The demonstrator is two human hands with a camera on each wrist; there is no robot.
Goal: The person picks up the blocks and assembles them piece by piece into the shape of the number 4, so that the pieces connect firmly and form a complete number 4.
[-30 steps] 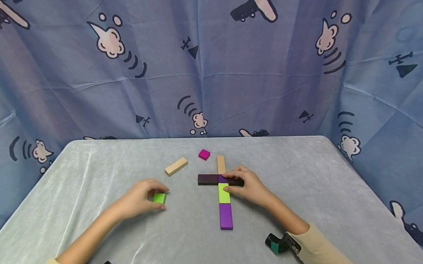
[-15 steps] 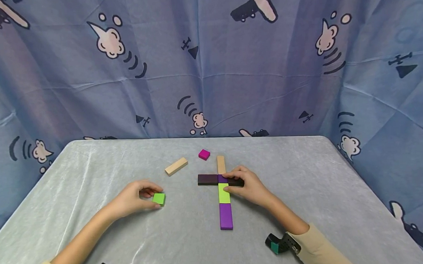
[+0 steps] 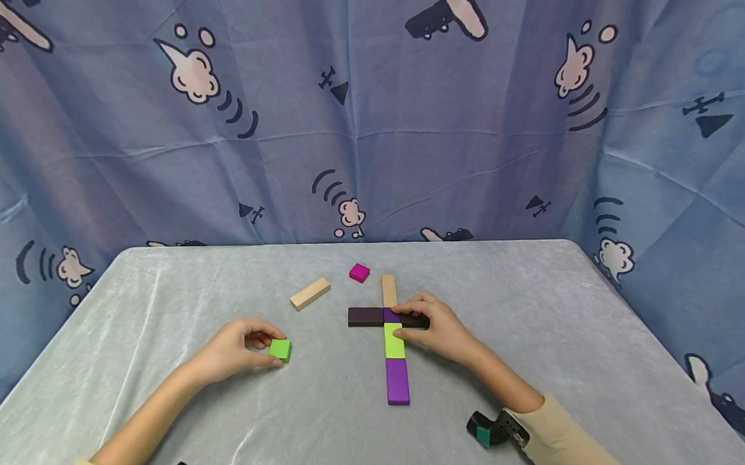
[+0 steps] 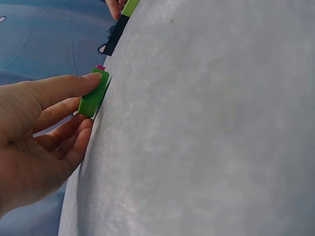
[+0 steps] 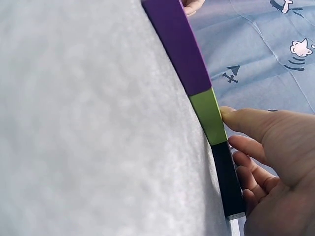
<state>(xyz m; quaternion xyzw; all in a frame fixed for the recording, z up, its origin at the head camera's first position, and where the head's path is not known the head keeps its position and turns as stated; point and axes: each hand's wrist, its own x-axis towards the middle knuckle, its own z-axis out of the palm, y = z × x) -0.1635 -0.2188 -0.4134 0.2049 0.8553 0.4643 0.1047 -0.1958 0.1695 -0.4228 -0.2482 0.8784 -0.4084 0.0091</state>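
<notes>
My left hand (image 3: pixel 234 349) pinches a bright green block (image 3: pixel 280 351) between thumb and fingers, low over the cloth. In the left wrist view the thumb lies on the flat side of that green block (image 4: pixel 93 93). My right hand (image 3: pixel 442 330) rests at a cross of flat blocks. Its thumb tip touches the lime block (image 3: pixel 394 347), and its forefinger reaches the small dark purple block (image 3: pixel 389 315). Partly under this hand lies a dark brown block (image 3: pixel 423 322). A matching dark block (image 3: pixel 365 317), a purple block (image 3: pixel 398 382) and a wooden block (image 3: pixel 389 288) form the other arms.
A loose wooden block (image 3: pixel 310 293) lies slantwise to the left of the cross. Farther back is a magenta block (image 3: pixel 359 272). The pale cloth-covered table (image 3: pixel 505 275) ends at a blue patterned curtain (image 3: pixel 280 125).
My left hand has drawn back slightly left, its fingers now around the left part of the green block, which stays nearly in place. The right hand and the cross have not moved.
</notes>
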